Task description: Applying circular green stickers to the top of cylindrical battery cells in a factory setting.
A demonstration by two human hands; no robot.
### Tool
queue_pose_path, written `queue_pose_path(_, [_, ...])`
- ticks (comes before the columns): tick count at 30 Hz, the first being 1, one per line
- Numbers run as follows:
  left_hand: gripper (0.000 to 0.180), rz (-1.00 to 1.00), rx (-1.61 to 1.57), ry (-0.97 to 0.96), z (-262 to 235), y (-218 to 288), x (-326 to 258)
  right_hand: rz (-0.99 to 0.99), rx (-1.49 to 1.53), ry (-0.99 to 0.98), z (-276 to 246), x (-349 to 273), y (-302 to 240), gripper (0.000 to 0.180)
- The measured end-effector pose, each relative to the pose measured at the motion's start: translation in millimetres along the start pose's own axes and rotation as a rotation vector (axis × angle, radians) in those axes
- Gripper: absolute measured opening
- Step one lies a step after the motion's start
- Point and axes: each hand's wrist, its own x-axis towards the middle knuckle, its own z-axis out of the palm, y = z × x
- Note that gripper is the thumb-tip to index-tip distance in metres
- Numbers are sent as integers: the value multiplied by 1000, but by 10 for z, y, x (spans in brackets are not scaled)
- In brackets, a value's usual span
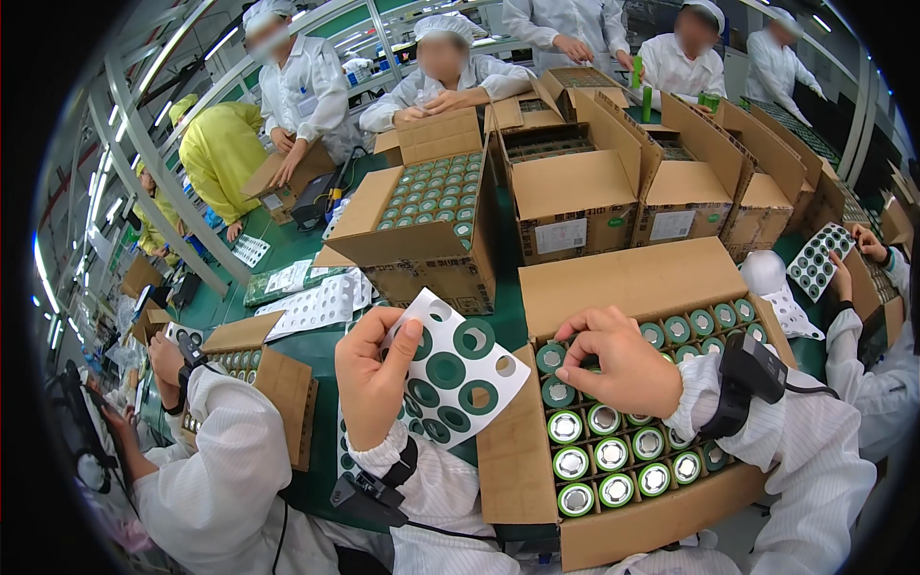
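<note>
Green bench (324,441), crowded. Nearest me: open ctn. (661,517) of cyl. cells (610,453), some tops bare metal, others green. My R hand (623,364) is over its L half, thumb & index close; can't tell if pinching. At ctn.'s L, my L hand (372,374) pinches green-ringed white sheet (465,369). Beyond: more open ctns. (575,187), then co-workers (441,86) in white.
</note>
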Motion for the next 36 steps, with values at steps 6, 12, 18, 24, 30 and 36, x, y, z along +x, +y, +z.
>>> queue_pose_path(6, [22, -5, -9, 2, 3, 27, -11, -15, -5, 13, 0, -8, -13, 13])
queue_pose_path(12, [23, 1, 1, 4, -8, 15, -17, -19, -15, 14, 6, -14, -40, 13])
queue_pose_path(18, [23, -5, -11, -5, 20, -10, -4, -94, -147, 65, -8, -26, -95, 11])
queue_pose_path(24, [23, -5, -11, -3, 29, 45, -14, -268, -313, 102, 3, -31, -167, 7])
queue_pose_path(30, [21, 0, -1, -35, 92, 26, 3, -314, -434, 170, 92, -38, -155, 18])
queue_pose_path(36, [21, -2, 22, -35, 87, 50, -4, -180, -162, 93, 84, -14, -74, 17])
